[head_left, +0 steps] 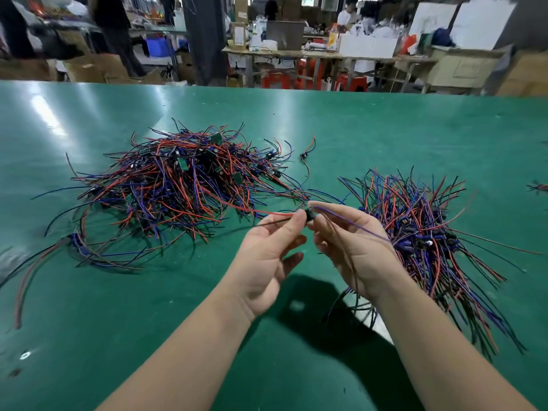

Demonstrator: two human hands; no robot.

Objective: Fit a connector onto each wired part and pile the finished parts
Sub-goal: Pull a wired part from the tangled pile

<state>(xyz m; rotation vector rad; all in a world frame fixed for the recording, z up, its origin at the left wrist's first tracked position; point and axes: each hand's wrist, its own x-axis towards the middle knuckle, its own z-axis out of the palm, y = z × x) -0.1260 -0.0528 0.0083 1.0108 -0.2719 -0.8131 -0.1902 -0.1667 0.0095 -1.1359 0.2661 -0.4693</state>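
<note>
A green desk (pixel 370 129) in a cluttered workshop bears a left wire pile (pixel 178 179) and a right wire pile (pixel 421 232). Above it, the left hand (pixel 267 262) and right hand (pixel 353 250) pinch one black wired part (pixel 310 214), each grip narrow.

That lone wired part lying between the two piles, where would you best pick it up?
Probably pinch its small dark body from above: it lies flat and alone on the table, and its thin wires would just bend.

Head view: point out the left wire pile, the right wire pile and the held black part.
left wire pile (pixel 184 179), head view, middle of the tangle.
right wire pile (pixel 415 229), head view, middle of the tangle.
black part (pixel 310 214), head view, its dark body.
</note>
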